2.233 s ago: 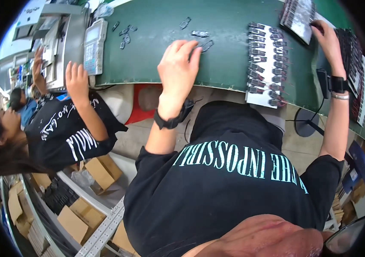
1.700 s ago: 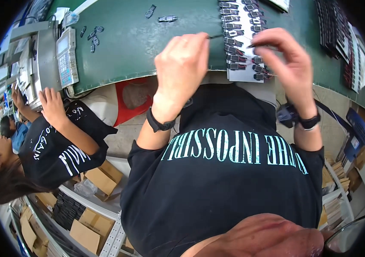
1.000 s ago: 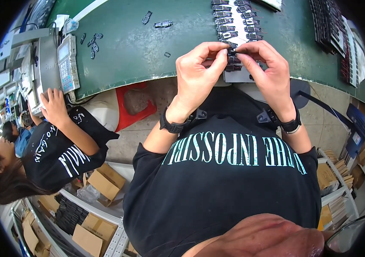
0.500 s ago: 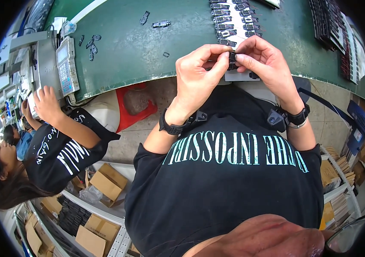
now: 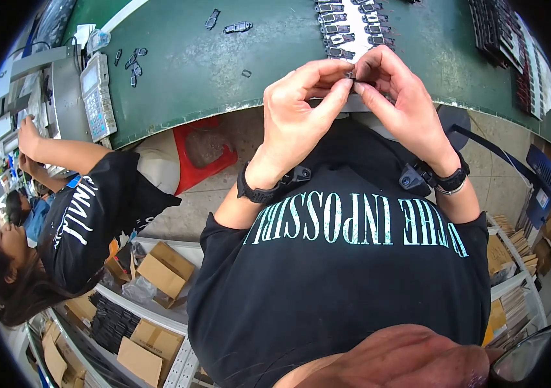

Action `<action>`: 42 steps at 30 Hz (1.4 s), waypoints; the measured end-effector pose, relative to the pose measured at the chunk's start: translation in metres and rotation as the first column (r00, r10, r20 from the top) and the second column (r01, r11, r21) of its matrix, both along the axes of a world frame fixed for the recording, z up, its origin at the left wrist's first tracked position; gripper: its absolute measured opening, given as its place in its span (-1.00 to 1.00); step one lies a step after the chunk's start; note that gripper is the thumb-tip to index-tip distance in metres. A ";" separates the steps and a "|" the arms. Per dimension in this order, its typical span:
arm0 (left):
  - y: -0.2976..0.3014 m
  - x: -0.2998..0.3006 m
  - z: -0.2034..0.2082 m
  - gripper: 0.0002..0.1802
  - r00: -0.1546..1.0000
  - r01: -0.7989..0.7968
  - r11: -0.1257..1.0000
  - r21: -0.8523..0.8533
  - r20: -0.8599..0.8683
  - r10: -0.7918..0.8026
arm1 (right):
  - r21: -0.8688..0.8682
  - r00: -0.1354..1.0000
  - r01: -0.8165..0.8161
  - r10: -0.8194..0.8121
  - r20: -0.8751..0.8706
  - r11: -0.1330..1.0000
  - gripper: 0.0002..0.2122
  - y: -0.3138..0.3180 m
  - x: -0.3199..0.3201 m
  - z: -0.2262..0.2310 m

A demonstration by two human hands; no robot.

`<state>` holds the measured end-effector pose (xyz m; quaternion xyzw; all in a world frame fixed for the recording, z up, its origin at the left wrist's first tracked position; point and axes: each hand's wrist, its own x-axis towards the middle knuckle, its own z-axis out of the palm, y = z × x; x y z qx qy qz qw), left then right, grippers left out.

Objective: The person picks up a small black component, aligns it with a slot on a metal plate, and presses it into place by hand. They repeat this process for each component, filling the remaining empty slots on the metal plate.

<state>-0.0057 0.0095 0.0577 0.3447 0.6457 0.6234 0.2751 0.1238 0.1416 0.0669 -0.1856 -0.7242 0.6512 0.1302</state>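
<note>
Just over the near edge of the green table, my left hand (image 5: 302, 103) and my right hand (image 5: 399, 102) meet fingertip to fingertip. Both pinch a small black plastic part (image 5: 352, 77), of which only a thin edge shows between the thumbs and fingers. Beyond my fingers, two columns of small black modules (image 5: 335, 29), each with a framed rectangular face, lie along a white strip (image 5: 357, 32). Thin dark wires stick out from the right column (image 5: 379, 30).
Loose black modules (image 5: 238, 27) and a tiny black frame (image 5: 246, 74) lie on the table (image 5: 178, 71). Stacked black trays (image 5: 490, 32) stand at right. A co-worker (image 5: 81, 220) works left at a machine with a keypad (image 5: 95, 103). A red stool (image 5: 207, 155) is below.
The black part has turned and now shows mostly its edge, with my fingers closed nearer around it. The co-worker's hands have moved further left at the machine.
</note>
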 end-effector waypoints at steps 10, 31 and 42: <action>-0.022 0.022 -0.019 -0.86 0.998 -0.032 0.969 -0.247 -0.053 0.019 | 0.534 0.974 0.203 -0.228 -0.020 0.821 -0.79 0.018 0.042 0.010; -0.016 -0.003 -0.042 -0.64 0.490 -0.079 0.997 -0.003 -0.871 0.036 | 0.527 0.937 0.290 -0.348 0.013 0.799 -0.84 0.051 0.027 -0.005; 0.011 -0.027 -0.012 -0.65 0.504 -0.056 0.997 -0.046 -0.864 -0.012 | 0.735 0.863 0.085 -0.418 0.283 0.673 -0.78 0.173 -0.030 0.019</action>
